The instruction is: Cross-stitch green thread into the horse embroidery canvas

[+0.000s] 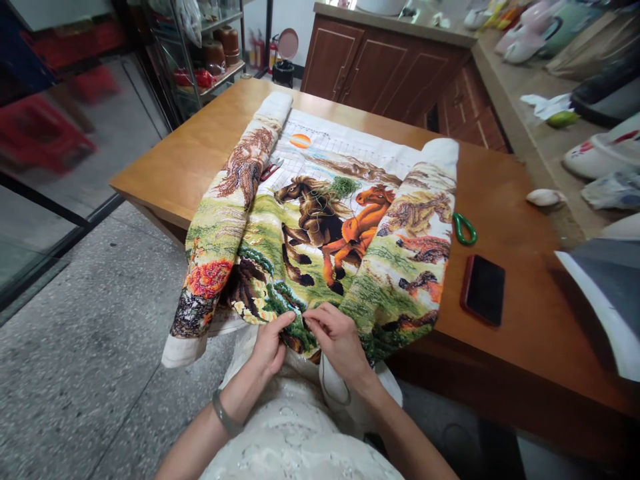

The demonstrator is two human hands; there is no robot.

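Wooden table (525, 320) carries a big horse cross-stitch cloth (320, 227), long axis running left-right with both ends rolled up, its picture upright toward the person and its near edge hanging off the table front into the lap. Both hands meet at that near edge, cloth stretching up and away from them: left hand (270, 347) pinches the fabric, right hand (337, 340) is pinched shut just beside it (needle or thread too small to tell). To the right lie a dark phone (484, 290), green scissors (464, 229), and small red snips (271, 169) on the cloth.
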